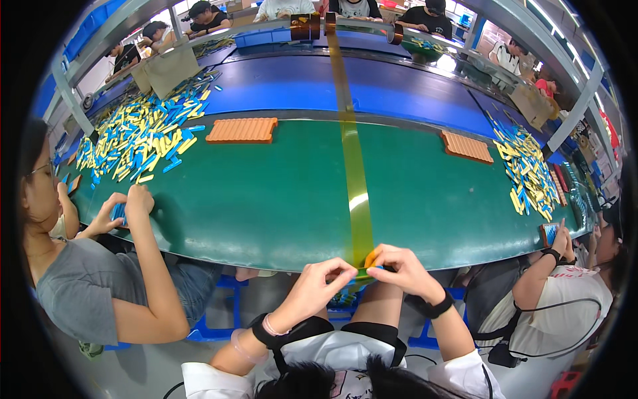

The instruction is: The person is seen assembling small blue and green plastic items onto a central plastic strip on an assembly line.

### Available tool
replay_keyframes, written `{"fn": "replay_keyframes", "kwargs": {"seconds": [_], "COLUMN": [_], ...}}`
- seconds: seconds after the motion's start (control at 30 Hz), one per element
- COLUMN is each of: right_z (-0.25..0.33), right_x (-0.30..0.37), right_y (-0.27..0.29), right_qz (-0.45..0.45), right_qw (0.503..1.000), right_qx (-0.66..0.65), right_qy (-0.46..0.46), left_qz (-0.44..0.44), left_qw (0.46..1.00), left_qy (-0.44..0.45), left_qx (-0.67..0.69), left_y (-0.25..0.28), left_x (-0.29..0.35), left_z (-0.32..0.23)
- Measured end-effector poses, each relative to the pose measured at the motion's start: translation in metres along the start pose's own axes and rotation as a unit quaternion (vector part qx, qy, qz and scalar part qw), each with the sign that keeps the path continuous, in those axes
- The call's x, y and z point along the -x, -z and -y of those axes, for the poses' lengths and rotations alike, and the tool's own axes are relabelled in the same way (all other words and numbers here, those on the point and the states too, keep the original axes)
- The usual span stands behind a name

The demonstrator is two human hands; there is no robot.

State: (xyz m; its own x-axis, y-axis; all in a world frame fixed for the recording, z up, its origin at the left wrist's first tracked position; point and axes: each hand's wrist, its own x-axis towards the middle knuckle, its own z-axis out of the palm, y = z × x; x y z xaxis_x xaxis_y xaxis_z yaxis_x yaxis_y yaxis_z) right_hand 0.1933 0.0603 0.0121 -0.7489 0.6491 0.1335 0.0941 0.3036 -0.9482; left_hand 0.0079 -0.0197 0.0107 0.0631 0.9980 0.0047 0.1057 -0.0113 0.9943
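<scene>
Just past the table's near edge, my left hand (323, 283) has its thumb and forefinger pinched together. What lies between those fingertips is too small to make out. Opposite it, the fingers of my right hand (407, 271) are closed on a small orange piece (370, 257) whose kind I cannot tell. A long strip of amber tape (357, 199) runs across the green table (286, 193) and reaches down to my fingers. Something green and blue shows below the fingertips, mostly hidden by my hands.
Heaps of blue and yellow strips lie at left (143, 130) and right (528, 169). Ridged orange blocks rest at left (242, 130) and right (467, 147). Tape rolls (306, 28) hang on the rail. Beyond is a blue belt (279, 83). Co-workers sit on both sides and opposite.
</scene>
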Motion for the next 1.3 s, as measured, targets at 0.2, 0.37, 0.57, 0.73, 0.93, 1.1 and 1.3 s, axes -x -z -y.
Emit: {"fn": "replay_keyframes", "kwargs": {"seconds": [0.2, 0.37, 0.57, 0.73, 0.93, 1.1, 1.3], "right_z": [-0.014, -0.016, -0.012, -0.015, -0.014, -0.016, -0.016], "right_x": [0.000, -0.002, -0.006, -0.003, 0.001, -0.001, 0.000], "right_y": [0.022, 0.019, 0.015, 0.019, 0.020, 0.018, 0.017], "right_qz": [0.002, 0.032, 0.058, 0.055, 0.045, 0.047, 0.047], "right_qw": [0.994, 0.986, 0.979, 0.974, 0.962, 0.958, 0.960], "right_qx": [-0.106, -0.165, -0.198, -0.217, -0.266, -0.279, -0.274], "right_qy": [-0.028, -0.024, 0.000, -0.018, -0.037, -0.040, -0.034], "left_qz": [-0.038, 0.062, 0.100, 0.100, 0.114, 0.122, 0.119], "left_qw": [0.998, 0.798, 0.981, 0.968, 0.963, 0.959, 0.954], "left_qy": [0.027, 0.448, 0.031, -0.186, -0.164, -0.145, -0.126], "left_qx": [0.047, 0.398, 0.165, -0.134, -0.179, -0.209, -0.246], "left_y": [0.011, -0.015, -0.054, -0.023, 0.055, 0.054, 0.029], "left_x": [0.033, 0.038, -0.019, -0.060, -0.051, -0.031, -0.018], "left_z": [0.037, 0.158, 0.293, 0.273, 0.264, 0.264, 0.250]}}
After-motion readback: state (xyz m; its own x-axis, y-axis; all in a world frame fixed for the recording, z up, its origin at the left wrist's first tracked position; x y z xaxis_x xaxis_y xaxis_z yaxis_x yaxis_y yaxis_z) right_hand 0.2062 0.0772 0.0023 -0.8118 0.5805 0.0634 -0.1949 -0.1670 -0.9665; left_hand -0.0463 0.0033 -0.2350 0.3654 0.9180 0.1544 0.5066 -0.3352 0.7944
